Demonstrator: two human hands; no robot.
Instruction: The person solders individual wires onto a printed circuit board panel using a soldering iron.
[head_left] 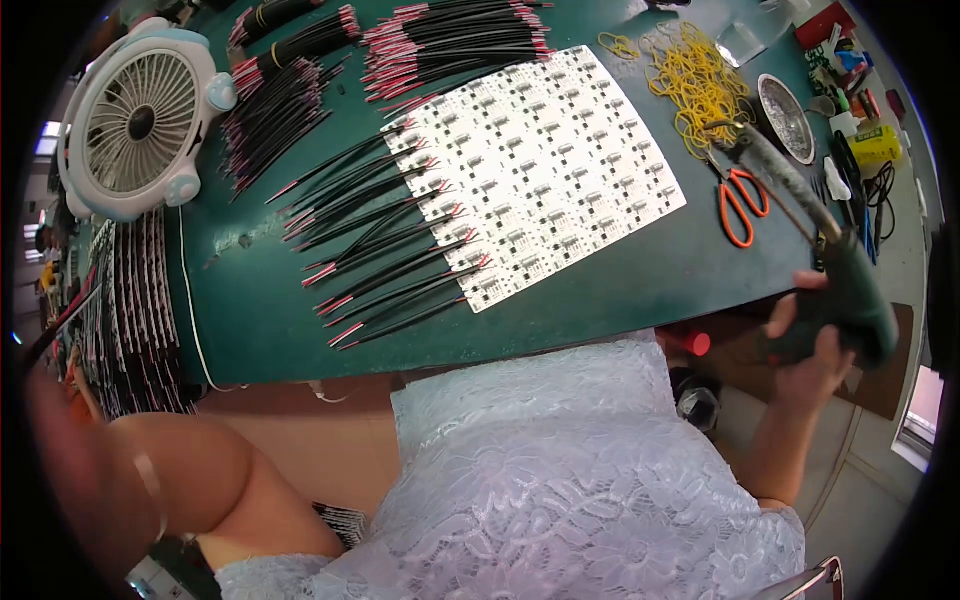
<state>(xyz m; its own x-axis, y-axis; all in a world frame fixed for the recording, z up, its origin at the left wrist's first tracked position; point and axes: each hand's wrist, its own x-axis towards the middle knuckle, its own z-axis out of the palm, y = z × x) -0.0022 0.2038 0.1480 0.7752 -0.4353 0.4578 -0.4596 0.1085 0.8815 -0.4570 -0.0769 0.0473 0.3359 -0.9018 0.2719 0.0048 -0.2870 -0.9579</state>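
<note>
1. Head view, right hand (815, 370): fingers wrapped round the grip of a green tool (858, 285), gun-shaped. Tool sits in the hand, barrel running ahead and left of it.
2. Head view, left hand (85, 470): blurred at the far left edge; cannot tell whether it is spread or pinching anything.
3. Risk: the barrel may snag the yellow bands (695, 85) or knock the scissors (731, 177), both ahead and left of the right hand. Cause: in view the barrel overlaps or nearly meets them; height above the table can't be told.
4. Risk: if the tip is hot, a low swing leftward could scorch the bands or board. Whether it is hot isn't visible.
5. Risk: wires (390, 220) could shift if bumped, since most of their length lies off the board's left edge. Firmness of their joints can't be told.
6. Position: white board (550, 170) lies ahead and left of the right hand, well apart; wires farther left, beyond it from that hand.
</note>
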